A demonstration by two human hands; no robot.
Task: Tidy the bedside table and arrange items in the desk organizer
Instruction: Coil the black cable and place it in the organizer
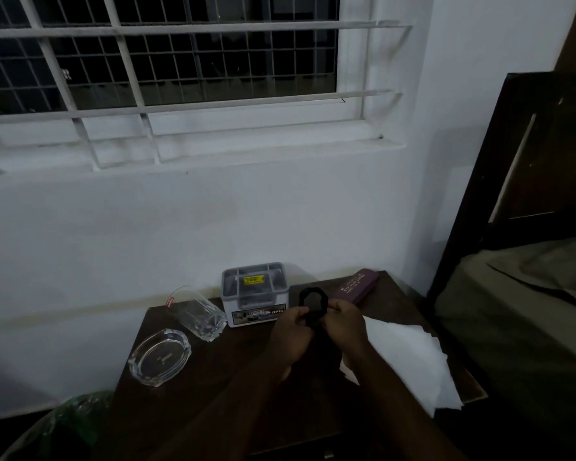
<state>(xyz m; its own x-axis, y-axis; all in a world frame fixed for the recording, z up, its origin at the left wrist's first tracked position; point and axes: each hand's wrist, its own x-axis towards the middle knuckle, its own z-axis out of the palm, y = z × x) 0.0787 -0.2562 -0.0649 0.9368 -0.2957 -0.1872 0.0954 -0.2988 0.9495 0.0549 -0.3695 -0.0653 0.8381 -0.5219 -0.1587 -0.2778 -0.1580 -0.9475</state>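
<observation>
A black wristwatch is held up over the middle of the dark wooden bedside table. My left hand and my right hand both grip its strap just below the case. Right behind the watch, against the wall, stands the grey and white desk organizer with a yellow price sticker on top. To its left a clear drinking glass lies on its side. A glass ashtray sits at the table's left edge. A purple case lies at the back right.
White paper sheets spread over the table's right side and hang past its edge. A bed with a dark headboard stands close on the right. A green plastic bag lies on the floor at the lower left. A barred window is above.
</observation>
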